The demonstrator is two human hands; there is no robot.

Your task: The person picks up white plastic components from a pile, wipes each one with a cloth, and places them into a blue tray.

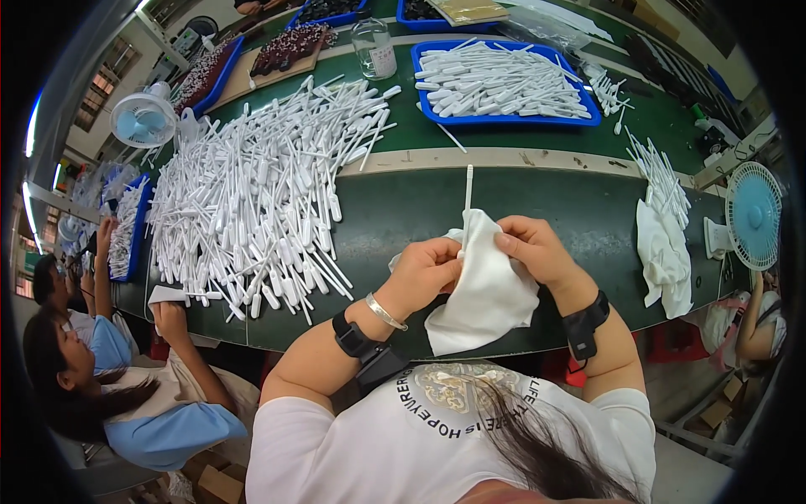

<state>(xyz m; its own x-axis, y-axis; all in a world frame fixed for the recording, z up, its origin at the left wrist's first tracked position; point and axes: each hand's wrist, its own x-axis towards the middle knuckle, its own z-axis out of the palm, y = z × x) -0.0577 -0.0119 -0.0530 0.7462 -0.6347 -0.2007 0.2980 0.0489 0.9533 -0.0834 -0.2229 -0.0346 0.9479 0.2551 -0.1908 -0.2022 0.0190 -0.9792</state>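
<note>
My left hand [426, 270] is closed, fingers curled against a white cloth [483, 307]. My right hand [537, 250] pinches the same cloth by its upper right side. A thin white plastic stick [468, 189] stands upright out of the cloth between my hands; its lower part is hidden in the folds. To the left lies a large heap of white plastic sticks [243, 193], each with a thin stem and a thicker end. Beyond my hands, a blue tray [512, 120] holds many similar sticks.
Right of me lie a bundle of white sticks [659, 185], another white cloth [663, 260] and a blue fan [753, 212]. A clear bottle [374, 49] stands at the back. At my left, a co-worker's hand [170, 321] reaches the dark green table [386, 206] edge. A second fan [144, 122] stands farther left.
</note>
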